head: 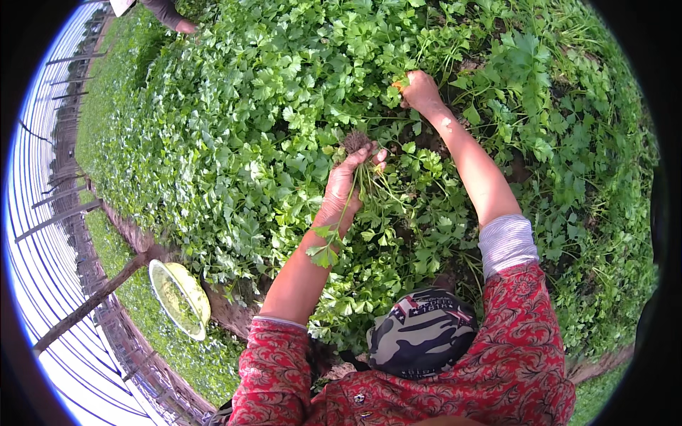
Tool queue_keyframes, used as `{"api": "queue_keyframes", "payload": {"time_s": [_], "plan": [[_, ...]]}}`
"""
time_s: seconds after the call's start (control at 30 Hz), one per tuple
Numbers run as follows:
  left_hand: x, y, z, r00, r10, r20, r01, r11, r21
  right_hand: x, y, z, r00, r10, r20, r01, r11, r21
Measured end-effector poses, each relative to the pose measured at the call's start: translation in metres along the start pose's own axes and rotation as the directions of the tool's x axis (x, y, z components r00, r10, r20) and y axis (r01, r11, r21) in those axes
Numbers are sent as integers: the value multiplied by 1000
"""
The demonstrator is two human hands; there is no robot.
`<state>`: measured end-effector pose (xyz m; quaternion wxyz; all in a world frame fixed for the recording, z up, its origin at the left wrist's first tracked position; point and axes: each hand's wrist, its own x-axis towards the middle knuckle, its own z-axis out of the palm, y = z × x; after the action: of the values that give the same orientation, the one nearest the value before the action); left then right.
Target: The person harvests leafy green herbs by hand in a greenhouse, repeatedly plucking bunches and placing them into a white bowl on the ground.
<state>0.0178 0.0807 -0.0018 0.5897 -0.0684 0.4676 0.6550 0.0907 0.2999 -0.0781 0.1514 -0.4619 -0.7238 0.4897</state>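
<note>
My left hand (346,178) grips a small bunch of pulled celery (367,183) just below its root ball. The brown, soil-matted roots (355,141) point up past the thumb, and the thin stems and leaves hang down over the wrist. Farther forward and to the right, my right hand (421,91) is closed around an orange object (398,85). Only a bit of it shows, so its kind is unclear. That hand is among the leaves of the standing celery (298,96), whose stem bases there are mostly hidden.
A pale yellow-green plastic basin (200,298) with greenery inside stands tilted-looking at left, beside a soil path (229,311). A wooden pole (96,301) slants near it, by the plastic-covered greenhouse side. Another person's arm (165,13) reaches into the crop at upper left. Camouflage fabric (421,335) bulges before my chest.
</note>
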Motion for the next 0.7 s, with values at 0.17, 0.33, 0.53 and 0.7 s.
{"api": "queue_keyframes", "payload": {"time_s": [0.17,0.33,0.53,0.7], "plan": [[10,-1,9,999,40,-19,-41,998,-37,-3,-20,4,951,-305,-54,271,903,-334],[10,8,6,998,38,-53,-40,999,-36,-62,-74,14,767,-634,-96,612,769,-184],[-1,15,-4,987,135,88,-116,975,-190,-127,-90,18,517,-842,153,847,478,-231],[-1,0,-91,976,79,205,-19,960,-280,-163,-109,13,392,-654,648,920,291,-262]]}}
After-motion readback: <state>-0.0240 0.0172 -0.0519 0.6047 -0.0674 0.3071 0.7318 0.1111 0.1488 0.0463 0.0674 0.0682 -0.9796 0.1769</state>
